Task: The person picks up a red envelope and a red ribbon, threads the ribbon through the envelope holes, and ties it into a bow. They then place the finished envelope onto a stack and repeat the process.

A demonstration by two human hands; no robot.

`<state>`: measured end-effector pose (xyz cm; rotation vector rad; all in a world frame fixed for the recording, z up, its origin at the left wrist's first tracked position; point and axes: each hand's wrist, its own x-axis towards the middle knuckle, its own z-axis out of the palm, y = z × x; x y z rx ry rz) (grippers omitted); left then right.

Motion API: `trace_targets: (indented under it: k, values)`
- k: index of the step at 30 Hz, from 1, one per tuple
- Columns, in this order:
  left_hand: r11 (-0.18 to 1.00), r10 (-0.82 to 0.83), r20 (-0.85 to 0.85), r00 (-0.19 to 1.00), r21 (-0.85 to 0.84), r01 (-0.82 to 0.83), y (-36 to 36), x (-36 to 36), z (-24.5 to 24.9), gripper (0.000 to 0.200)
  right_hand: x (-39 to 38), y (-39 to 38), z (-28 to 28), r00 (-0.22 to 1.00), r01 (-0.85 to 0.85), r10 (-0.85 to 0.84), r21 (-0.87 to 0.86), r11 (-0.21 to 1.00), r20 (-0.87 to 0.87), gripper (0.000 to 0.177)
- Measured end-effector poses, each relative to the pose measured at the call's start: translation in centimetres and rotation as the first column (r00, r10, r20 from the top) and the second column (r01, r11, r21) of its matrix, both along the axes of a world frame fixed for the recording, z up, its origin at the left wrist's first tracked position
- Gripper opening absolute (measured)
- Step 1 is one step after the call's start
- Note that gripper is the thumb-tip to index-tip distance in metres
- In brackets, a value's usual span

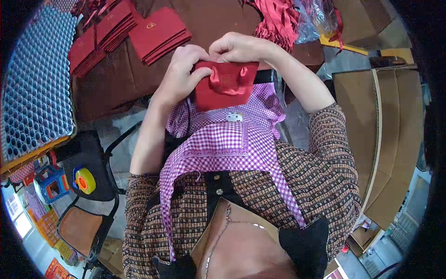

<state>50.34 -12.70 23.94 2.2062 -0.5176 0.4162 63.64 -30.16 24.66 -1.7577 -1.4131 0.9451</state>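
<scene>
A small red gift bag (227, 88) with a satin ribbon handle (227, 91) on its front stands upright at the table edge, in front of my apron. My left hand (183, 72) is closed on its left side, the thumb pressed on the front near the rim and the fingers behind. Curled at the top rim is my right hand (237, 48), its fingertips partly hidden behind the bag's upper edge. The back of the bag is out of sight.
Flat red bags lie in stacks (160, 33) on the brown-covered table (204, 21). Red ribbons (278, 23) and clear plastic (306, 21) are at the back right. A rack of tubes (39, 88) stands left, cardboard (395, 135) right, a chair (81, 230) lower left.
</scene>
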Motion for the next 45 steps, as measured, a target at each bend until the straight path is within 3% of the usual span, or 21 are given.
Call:
trace_targets:
  k: [4,7,9,12,14,17,20,22,24,26,27,28,30,32,34,35,38,39,42,44,45]
  values:
    - [0.999,-0.031,-0.013,0.999,-0.027,0.031,0.7,0.3,-1.9,0.021,-0.4,-0.1,0.2,0.999,0.007,-0.007,-0.011,1.0,-0.034,0.009]
    - [0.989,-0.093,-0.122,0.988,-0.123,0.078,0.8,0.3,-2.2,0.017,-0.4,-0.1,-0.8,0.995,0.022,-0.031,0.105,0.994,0.091,0.008]
    - [0.971,-0.185,-0.356,0.916,-0.211,0.114,1.1,0.2,-2.0,0.018,-0.4,-0.1,-1.0,0.966,-0.059,-0.011,0.259,0.964,0.259,0.008]
    - [0.953,-0.278,-0.373,0.885,-0.22,0.206,1.4,0.4,-2.1,0.018,1.0,-0.2,-0.5,0.939,-0.102,0.005,0.263,0.959,0.344,0.009]
    - [0.928,-0.364,-0.349,0.864,-0.217,0.303,1.0,-0.4,-2.4,0.018,4.6,-1.3,-1.5,0.829,0.063,-0.259,0.378,0.924,0.496,0.012]
    - [0.955,-0.276,-0.395,0.876,-0.219,0.201,1.2,-0.9,-2.1,0.016,7.4,-2.4,-1.6,0.814,0.194,-0.344,0.339,0.92,0.467,0.015]
    - [0.955,-0.239,-0.411,0.88,-0.262,0.137,1.1,-0.8,-2.0,0.016,7.0,-2.7,-1.7,0.862,0.088,-0.339,0.547,0.833,0.377,0.016]
    - [0.968,-0.185,-0.364,0.913,-0.23,0.104,1.1,-0.9,-2.0,0.016,5.7,-2.5,-1.2,0.78,0.578,-0.62,0.28,0.766,0.088,0.019]
    - [0.973,-0.167,-0.339,0.926,-0.211,0.098,1.2,-0.9,-2.5,0.015,5.3,-2.9,0.1,0.798,0.518,-0.541,0.157,0.841,0.265,0.031]
    - [0.96,-0.141,-0.322,0.936,-0.274,0.05,0.8,-0.9,-2.5,0.016,3.7,-3.0,1.4,0.949,0.315,-0.285,-0.322,0.893,0.137,0.036]
    - [0.96,-0.145,-0.323,0.935,-0.275,0.054,0.7,-0.9,-2.6,0.016,3.0,-2.5,0.8,0.938,0.258,-0.187,-0.229,0.939,0.291,0.04]
    - [0.954,-0.138,-0.341,0.93,-0.297,0.032,0.6,-0.9,-2.7,0.016,2.5,-2.9,0.9,0.99,0.114,-0.103,-0.13,0.985,0.093,0.035]
    - [0.948,-0.126,-0.359,0.925,-0.319,0.005,0.6,-1.0,-2.8,0.017,0.9,-2.4,0.2,0.967,0.223,-0.236,-0.13,0.966,-0.093,0.028]
    - [0.945,-0.116,-0.516,0.848,-0.322,-0.066,0.9,-1.3,-2.9,0.017,1.9,-1.9,-2.2,0.967,0.252,-0.252,-0.016,0.967,0.027,0.022]
    - [0.922,-0.104,-0.566,0.817,-0.364,-0.134,0.9,-1.9,-2.6,0.016,2.6,-2.0,-4.2,0.692,0.715,-0.722,0.14,0.685,-0.003,0.031]
    - [0.894,-0.094,-0.611,0.786,-0.399,-0.203,0.9,-1.9,-2.5,0.016,2.7,-2.2,-4.7,0.652,0.758,-0.751,0.094,0.645,-0.101,0.032]
    - [0.781,-0.158,-0.651,0.742,-0.542,-0.309,1.4,-2.0,-3.4,0.015,1.7,-2.2,-3.8,0.659,0.749,-0.743,0.204,0.631,-0.119,0.034]
    - [0.736,-0.171,-0.65,0.741,-0.584,-0.342,1.2,-2.1,-3.2,0.014,2.2,-2.4,-3.8,0.657,0.701,-0.752,0.328,0.633,0.048,0.033]
    - [0.708,-0.093,-0.627,0.774,-0.588,-0.391,1.6,-2.0,-3.5,0.014,1.4,-3.9,-2.5,0.591,0.7,-0.786,0.371,0.611,0.181,0.028]
    - [0.776,0.055,-0.577,0.815,-0.489,-0.399,1.2,-1.9,-2.9,0.012,0.2,-4.0,-1.2,0.64,0.684,-0.761,0.369,0.629,0.111,0.022]
    - [0.874,0.14,-0.375,0.916,-0.388,-0.292,0.9,-1.9,-2.5,0.012,-0.2,-4.0,-0.9,0.665,0.589,-0.718,0.449,0.672,0.204,0.019]
